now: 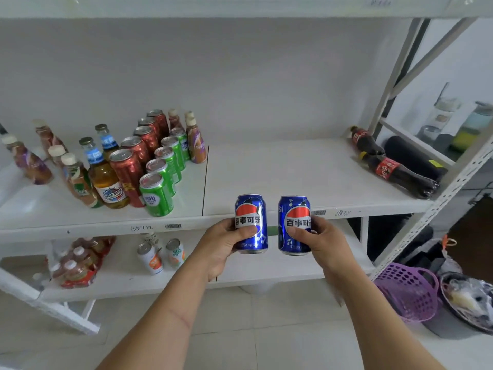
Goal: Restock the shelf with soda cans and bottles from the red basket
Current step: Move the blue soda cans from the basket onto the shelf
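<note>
My left hand (pixel 224 244) has its grip clenched around one blue cola can (pixel 250 222), thumb across the label, and my right hand (pixel 321 240) grips a second blue cola can (pixel 294 225) the same way. Both cans stand upright, side by side with a narrow gap between them, held just in front of the front edge of the middle shelf (pixel 280 172), at about 6 o'clock from its bare middle part.

On that shelf, toward 10 o'clock from my hands, drinks stand in rows: green cans (pixel 157 194) nearest the front, red cans (pixel 128 169) just beside them to the left, then glass bottles with blue neck labels (pixel 106 180) and brown plastic bottles with white caps (pixel 77 180) further left. Another brown bottle with a purple label (pixel 196 141) stands at the back right corner of the group.

Toward 2 o'clock, at the right end of the same shelf, two dark cola bottles with red labels (pixel 394 172) lie on their sides, close together near the shelf post.

On the lower shelf (pixel 266 268), at 9 o'clock from my hands, two white and orange cans (pixel 160 256) stand near each other, and further left sits a wrapped pack of small bottles (pixel 77 265).

Down at 4 o'clock, on the floor, there is a purple basket (pixel 408 292). The red basket is not in my view
</note>
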